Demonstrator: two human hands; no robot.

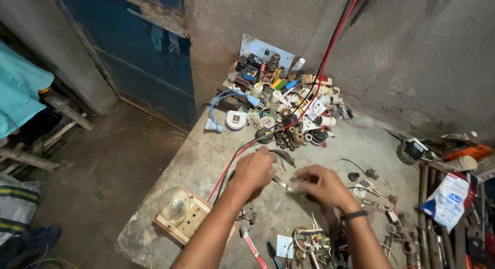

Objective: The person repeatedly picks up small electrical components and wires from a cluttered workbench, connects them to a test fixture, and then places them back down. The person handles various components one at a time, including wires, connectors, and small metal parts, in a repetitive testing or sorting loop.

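My left hand (253, 171) hovers over the grey concrete workbench (206, 155), fingers curled around a small dark part with a curved metal strip (286, 156) sticking out past it. My right hand (320, 184), a dark band on its wrist, pinches the end of a thin metal tool (282, 184) that points toward the left hand. Its motion blurs the fingers. A red and a black wire (242, 153) run from the wall down under my left hand.
A heap of small electrical parts, spools and plugs (281, 112) lies at the back of the bench. A wooden switch board with a bulb holder (181, 212) sits front left. Screwdrivers and loose hardware (309, 243) lie near the front, a white plastic bag (447, 199) and tools at right.
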